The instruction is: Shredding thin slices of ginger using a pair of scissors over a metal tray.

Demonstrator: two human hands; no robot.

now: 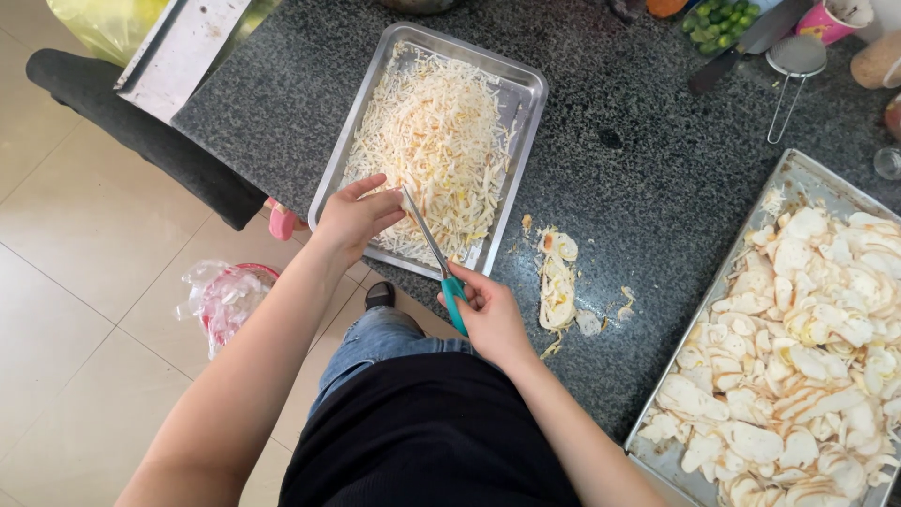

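My right hand grips teal-handled scissors whose blades point up over the near edge of a steel tray. That tray is filled with thin pale shredded strips. My left hand hovers at the tray's near left corner, fingers pinching a small piece right by the scissor blades. A few uncut pale slices lie on the dark granite counter just right of my right hand.
A second steel tray at the right holds several whole pale slices. At the counter's far edge sit green limes, a knife, a mesh strainer and a pink cup. A bagged bin stands on the tiled floor.
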